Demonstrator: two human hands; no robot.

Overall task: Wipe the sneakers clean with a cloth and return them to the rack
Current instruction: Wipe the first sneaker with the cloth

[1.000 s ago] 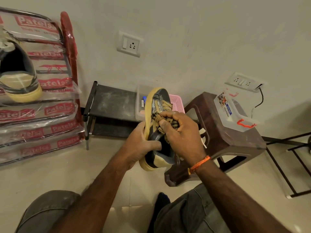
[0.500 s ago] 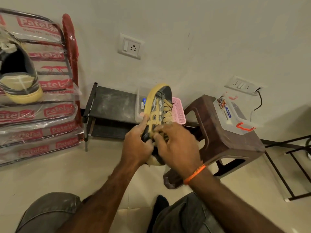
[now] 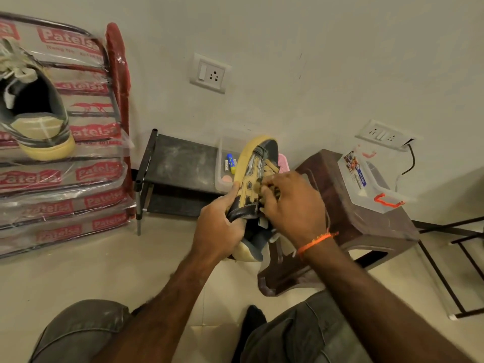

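Holding the sneaker (image 3: 258, 179) toe-up in front of us, above the floor and in front of the brown stool (image 3: 366, 226), we wrap our left hand (image 3: 218, 229) around its sole side, thumb pressed along the tan rubber edge, so the shoe cannot twist while we rub. Our right hand (image 3: 293, 205) has its fingers curled over the lace area, and something tan is bunched under them; we judge it to be the cloth (image 3: 264, 188), though laces of the same colour make it hard to separate. To do this step well, we keep the left grip firm near the heel half, work the cloth in short strokes along the lace panel and tongue, then turn the shoe to reach the rubber rim and toe. The other sneaker (image 3: 36, 113) sits on the plastic-wrapped rack (image 3: 86, 163) at our left, so this one should go beside it once wiped.
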